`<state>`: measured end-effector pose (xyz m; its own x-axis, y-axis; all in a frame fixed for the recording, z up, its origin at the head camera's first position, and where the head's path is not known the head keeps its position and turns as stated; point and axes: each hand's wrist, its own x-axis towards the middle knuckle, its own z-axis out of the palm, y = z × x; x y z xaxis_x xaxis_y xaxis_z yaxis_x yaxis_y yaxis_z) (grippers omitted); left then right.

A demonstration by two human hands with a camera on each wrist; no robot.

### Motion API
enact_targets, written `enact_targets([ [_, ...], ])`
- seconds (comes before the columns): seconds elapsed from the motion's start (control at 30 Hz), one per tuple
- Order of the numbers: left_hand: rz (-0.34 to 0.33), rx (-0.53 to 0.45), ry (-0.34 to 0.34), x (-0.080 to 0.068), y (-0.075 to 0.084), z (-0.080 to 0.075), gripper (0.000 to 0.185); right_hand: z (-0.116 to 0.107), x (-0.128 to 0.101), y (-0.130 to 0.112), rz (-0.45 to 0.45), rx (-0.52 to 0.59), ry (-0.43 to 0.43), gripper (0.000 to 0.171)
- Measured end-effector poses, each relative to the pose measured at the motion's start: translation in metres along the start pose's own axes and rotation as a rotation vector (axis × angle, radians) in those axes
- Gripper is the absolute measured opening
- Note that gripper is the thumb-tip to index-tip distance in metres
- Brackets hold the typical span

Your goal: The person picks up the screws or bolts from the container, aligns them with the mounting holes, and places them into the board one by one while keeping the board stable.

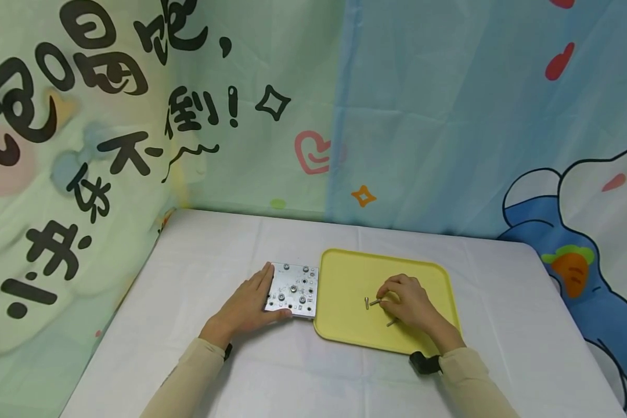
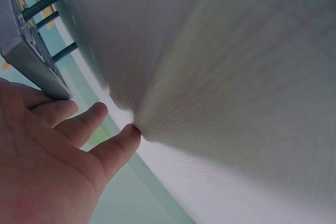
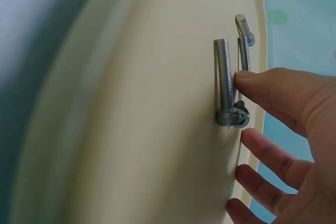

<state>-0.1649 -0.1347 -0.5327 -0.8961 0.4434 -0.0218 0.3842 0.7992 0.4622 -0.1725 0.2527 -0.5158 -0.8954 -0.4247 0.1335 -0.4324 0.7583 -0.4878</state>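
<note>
My left hand rests along the left side of a silver metal block, thumb at its front edge. Several socket-head screws stand in the block's top, and in the left wrist view threaded screw ends stick out underneath. Fingertips of this hand touch the white cloth. Over the yellow tray, my right hand pinches a metal screw at thumb and forefinger, the forefinger hidden in the right wrist view. A nearer screw and a farther screw lie beside it on the tray.
A white cloth covers the table. The yellow tray's left rim stands right beside the block. Printed fabric curtains hang behind the table and on both sides. A black wrist device overlaps the tray's front rim.
</note>
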Motion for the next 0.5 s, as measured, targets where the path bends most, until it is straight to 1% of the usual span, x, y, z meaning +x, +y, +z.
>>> enact_targets([
  [0.17, 0.006, -0.001, 0.002, 0.0000, 0.0001, 0.0000, 0.112, -0.0015, -0.0016, -0.0004, -0.006, 0.018, -0.002, 0.010],
  [0.37, 0.003, -0.017, -0.001, -0.0010, 0.0007, -0.0008, 0.113, -0.0025, -0.0027, -0.0013, 0.002, 0.095, -0.012, 0.009],
  [0.5, 0.002, -0.017, 0.003, -0.0013, 0.0012, -0.0013, 0.113, -0.0030, -0.0012, -0.0058, -0.003, 0.147, -0.002, 0.010],
])
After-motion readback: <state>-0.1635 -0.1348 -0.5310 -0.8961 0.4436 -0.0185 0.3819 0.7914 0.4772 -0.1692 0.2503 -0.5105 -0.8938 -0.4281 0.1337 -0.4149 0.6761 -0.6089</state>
